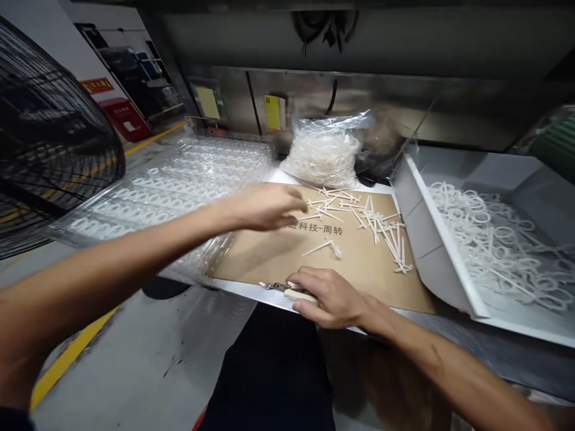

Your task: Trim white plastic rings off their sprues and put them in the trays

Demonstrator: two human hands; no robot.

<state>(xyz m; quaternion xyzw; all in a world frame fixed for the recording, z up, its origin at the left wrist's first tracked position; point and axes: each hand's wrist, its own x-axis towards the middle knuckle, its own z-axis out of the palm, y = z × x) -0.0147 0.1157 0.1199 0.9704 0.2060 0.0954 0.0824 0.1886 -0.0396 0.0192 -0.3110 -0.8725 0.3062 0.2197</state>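
My left hand point(272, 206), slightly blurred, hangs over the cardboard sheet point(251, 254) with its fingers loosely apart and nothing visible in them. Near the front edge of the bench, my right hand point(330, 296) is wrapped round small pliers point(294, 293) with pale handles, their metal jaws pointing left. Between the hands and the back of the sheet lie several thin white plastic sprues point(381, 224). One small white branched piece point(332, 247) lies apart from them, just above my right hand.
Left of the cardboard, a clear plastic tray point(101, 209) holds rows of white rings. A clear bag point(323, 152) of white parts stands behind. At right is a white-walled bin point(442, 239) with tangled white loops point(498, 251). A large black fan point(49, 131) stands far left.
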